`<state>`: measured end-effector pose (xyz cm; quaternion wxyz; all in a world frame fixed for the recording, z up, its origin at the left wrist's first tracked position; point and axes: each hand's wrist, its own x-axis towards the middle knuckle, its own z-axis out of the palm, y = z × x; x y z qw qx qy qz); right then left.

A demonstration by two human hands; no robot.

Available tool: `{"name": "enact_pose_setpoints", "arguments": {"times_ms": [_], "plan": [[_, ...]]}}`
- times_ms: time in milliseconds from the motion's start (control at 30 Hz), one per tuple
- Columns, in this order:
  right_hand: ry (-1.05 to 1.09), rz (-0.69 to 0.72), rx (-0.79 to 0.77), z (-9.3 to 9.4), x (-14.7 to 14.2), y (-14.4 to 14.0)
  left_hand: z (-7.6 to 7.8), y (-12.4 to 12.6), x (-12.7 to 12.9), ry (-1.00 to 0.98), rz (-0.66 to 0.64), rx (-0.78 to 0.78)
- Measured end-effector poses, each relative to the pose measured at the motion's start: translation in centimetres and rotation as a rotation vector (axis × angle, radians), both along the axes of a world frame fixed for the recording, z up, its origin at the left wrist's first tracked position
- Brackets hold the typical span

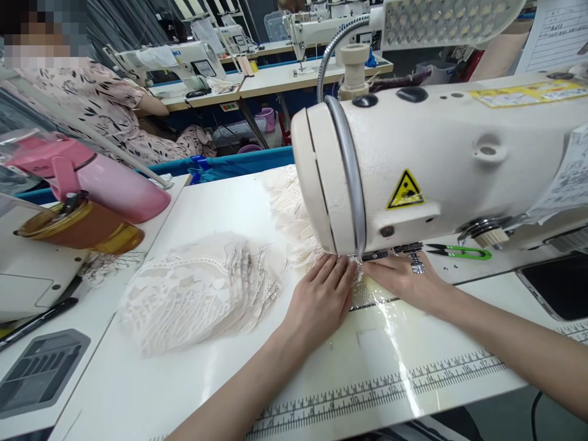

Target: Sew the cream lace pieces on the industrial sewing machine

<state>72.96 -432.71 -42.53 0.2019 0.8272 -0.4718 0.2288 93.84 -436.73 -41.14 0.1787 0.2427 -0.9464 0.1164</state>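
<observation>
My left hand [321,297] lies flat on the white table, fingers pressing a small piece of cream lace [356,269] under the head of the sewing machine [441,159]. My right hand [402,278] rests palm down on the other side of the needle area, fingertips on the same lace. The needle itself is hidden behind the machine head. A stack of cream lace pieces [197,291] with loose threads lies to the left of my left hand. More lace [289,208] is piled behind the machine.
Green thread snips [459,251] lie right of the machine. A pink bottle [96,177] and an amber bottle [78,226] lie at the left. A phone [555,285] sits at the right edge. A seated person [96,104] works at the back left.
</observation>
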Motion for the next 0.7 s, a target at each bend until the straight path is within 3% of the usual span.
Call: {"name": "enact_pose_setpoints", "arguments": {"times_ms": [233,367,567,700], "plan": [[-0.267,0.087,0.285,1.4,0.2,-0.9,-0.2,-0.1,-0.1,0.015,0.025,0.03],[-0.438,0.079,0.354,1.7,0.5,-1.1,-0.2,-0.2,-0.3,0.018,0.04,0.045],[-0.337,0.027,0.285,1.2,0.5,-0.8,-0.2,0.2,-0.5,0.031,0.043,-0.035],[-0.141,-0.001,0.12,0.7,0.0,0.0,-0.3,0.7,-0.3,0.027,-0.025,-0.036]]}}
